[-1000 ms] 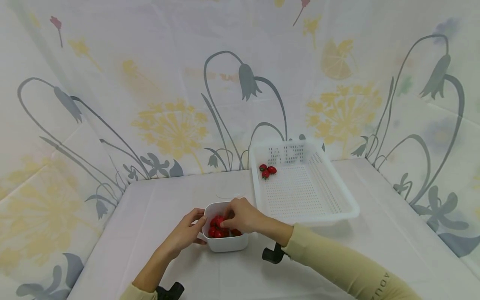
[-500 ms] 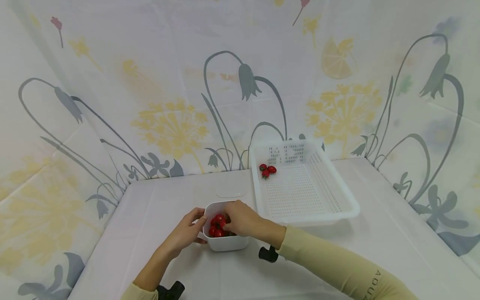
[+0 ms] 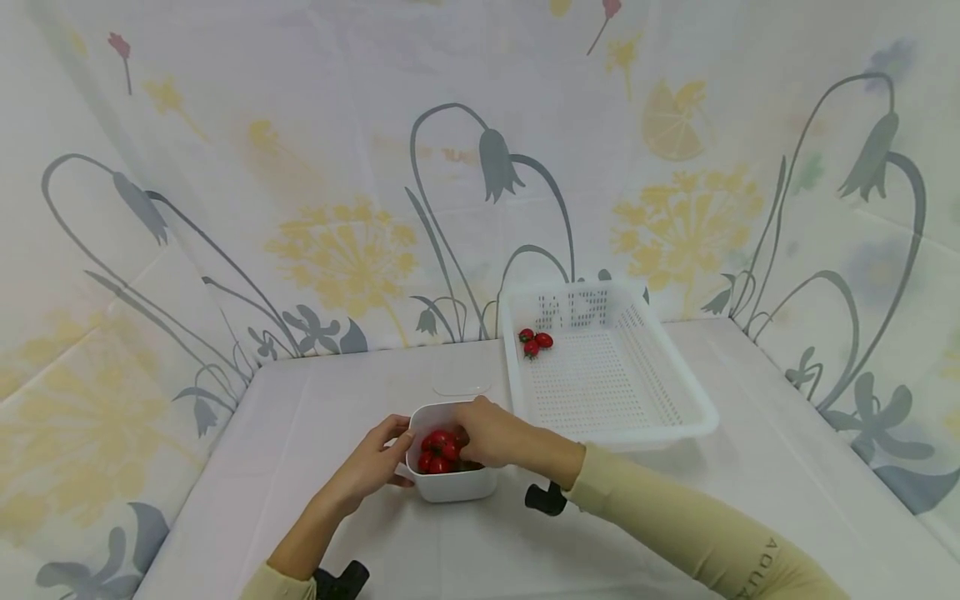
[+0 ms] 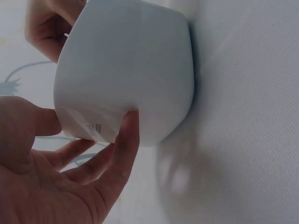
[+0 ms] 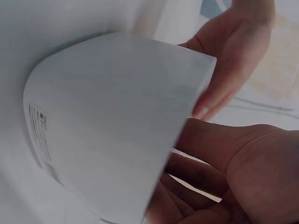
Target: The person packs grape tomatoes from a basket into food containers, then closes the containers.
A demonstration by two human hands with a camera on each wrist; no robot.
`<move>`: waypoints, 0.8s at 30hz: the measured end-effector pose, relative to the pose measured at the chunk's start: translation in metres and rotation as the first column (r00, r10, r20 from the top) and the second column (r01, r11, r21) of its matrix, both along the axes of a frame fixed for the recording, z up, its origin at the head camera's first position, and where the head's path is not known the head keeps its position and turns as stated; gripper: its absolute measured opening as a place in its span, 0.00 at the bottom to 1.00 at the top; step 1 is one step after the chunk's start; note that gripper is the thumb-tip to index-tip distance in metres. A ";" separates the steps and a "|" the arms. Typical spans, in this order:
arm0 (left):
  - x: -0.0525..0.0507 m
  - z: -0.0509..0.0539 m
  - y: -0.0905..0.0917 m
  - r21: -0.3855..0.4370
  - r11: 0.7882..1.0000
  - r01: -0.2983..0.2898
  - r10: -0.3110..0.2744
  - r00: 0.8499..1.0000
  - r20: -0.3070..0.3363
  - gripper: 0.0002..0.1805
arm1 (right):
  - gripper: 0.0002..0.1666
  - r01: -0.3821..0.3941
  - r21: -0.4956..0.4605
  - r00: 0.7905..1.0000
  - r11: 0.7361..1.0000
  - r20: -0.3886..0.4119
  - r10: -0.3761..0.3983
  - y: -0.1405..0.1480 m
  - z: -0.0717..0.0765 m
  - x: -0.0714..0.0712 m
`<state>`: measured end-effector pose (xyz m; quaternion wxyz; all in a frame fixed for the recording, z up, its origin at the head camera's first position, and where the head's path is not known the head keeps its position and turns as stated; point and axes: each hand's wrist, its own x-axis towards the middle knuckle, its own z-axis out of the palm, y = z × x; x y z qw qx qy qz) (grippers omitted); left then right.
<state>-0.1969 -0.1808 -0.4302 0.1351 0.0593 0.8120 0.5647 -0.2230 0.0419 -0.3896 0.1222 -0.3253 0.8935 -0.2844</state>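
A white rounded container (image 3: 453, 489) stands on the table with several red cherry tomatoes (image 3: 438, 462) inside. My left hand (image 3: 369, 465) grips its left side, the thumb at the rim and the other fingers spread along the wall, as the left wrist view shows. My right hand (image 3: 489, 432) reaches over the right rim, its fingers down among the tomatoes. In the right wrist view the container wall (image 5: 107, 116) hides those fingertips, so whether they pinch a tomato is unclear.
Behind and to the right sits a white perforated basket (image 3: 693, 404), with 3 cherry tomatoes (image 3: 531, 348) in its back left corner. A thin curved clear edge (image 3: 461, 393) shows on the table just behind the container. A patterned cloth (image 3: 337, 250) hangs around the table.
My right hand has shifted slightly within the container, baring more tomatoes at the left and middle. My left hand and the container have stayed put.
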 end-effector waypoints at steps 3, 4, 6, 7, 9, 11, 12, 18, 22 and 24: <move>0.000 0.000 0.000 -0.003 1.000 0.000 0.000 1.000 0.000 0.18 | 0.11 0.021 0.028 1.000 0.999 0.008 -0.022 0.007 0.010 -0.001; 0.000 0.000 0.000 -0.004 1.000 0.000 0.000 1.000 0.001 0.18 | 0.08 0.027 0.027 0.999 0.999 0.017 -0.028 0.010 0.013 -0.001; 0.000 0.000 0.000 -0.008 1.000 0.000 0.000 1.000 0.002 0.18 | 0.09 0.025 0.012 0.999 1.000 0.031 -0.025 0.017 0.020 -0.002; 0.000 0.001 0.000 -0.010 1.000 -0.002 0.002 1.000 0.003 0.18 | 0.10 0.022 0.002 0.999 1.000 0.038 -0.022 0.020 0.023 -0.002; 0.000 0.001 0.000 -0.011 1.000 -0.004 0.004 1.000 0.004 0.18 | 0.12 0.009 -0.020 0.999 1.000 0.043 -0.008 0.028 0.029 -0.004; 0.000 0.001 0.000 -0.013 1.000 -0.008 0.008 1.000 0.005 0.18 | 0.13 -0.009 -0.034 1.000 0.999 0.029 0.010 0.035 0.034 -0.006; 0.000 0.001 0.000 -0.013 1.000 -0.010 0.010 1.000 0.005 0.18 | 0.13 -0.011 -0.041 1.000 0.999 0.027 0.013 0.039 0.036 -0.008; 0.001 0.000 0.000 -0.014 1.000 -0.009 0.009 1.000 0.007 0.18 | 0.17 0.001 -0.051 1.000 0.999 0.022 0.000 0.062 0.046 -0.017; 0.001 0.001 0.000 -0.008 1.000 -0.001 0.001 1.000 0.003 0.18 | 0.18 0.028 -0.050 1.000 0.998 0.007 -0.027 0.077 0.049 -0.026; 0.001 0.001 0.000 -0.002 1.000 0.003 -0.003 1.000 0.000 0.18 | 0.18 0.048 -0.045 0.999 0.998 -0.010 -0.048 0.085 0.050 -0.032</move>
